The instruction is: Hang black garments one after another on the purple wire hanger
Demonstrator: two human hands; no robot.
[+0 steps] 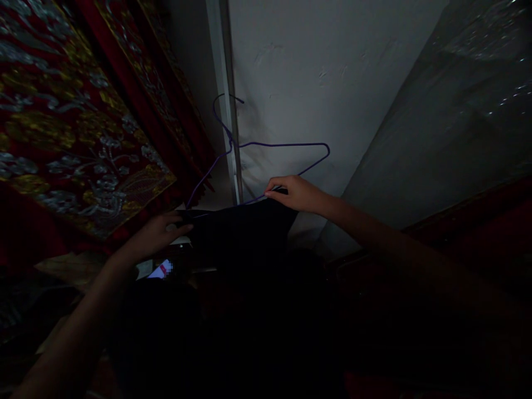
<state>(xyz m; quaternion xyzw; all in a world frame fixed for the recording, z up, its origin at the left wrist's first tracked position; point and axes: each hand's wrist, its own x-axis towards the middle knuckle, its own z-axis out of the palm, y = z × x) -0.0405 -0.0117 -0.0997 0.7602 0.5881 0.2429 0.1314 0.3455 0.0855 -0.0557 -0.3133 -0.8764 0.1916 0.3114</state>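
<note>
A purple wire clothes hanger (282,145) is in front of the pale wall, its hook at the upper left and its right shoulder bare. Black cloth (241,233), apparently a garment, lies along the hanger's lower bar and drops into shadow. My right hand (297,193) is closed in a pinch on the cloth's upper right edge, right at the bar. At the cloth's upper left corner, near the hanger's left end, my left hand (164,230) has thumb and fingers closed on the cloth. A ring shows on one left finger. The cloth's lower part is too dark to make out.
Red fabric with gold and silver embroidery (91,127) hangs at the left. A narrow metal post (226,55) runs down the wall (332,72) behind the hanger. Shiny plastic sheeting (453,111) covers the right side. A small lit pink-and-white item (160,270) lies below my left hand.
</note>
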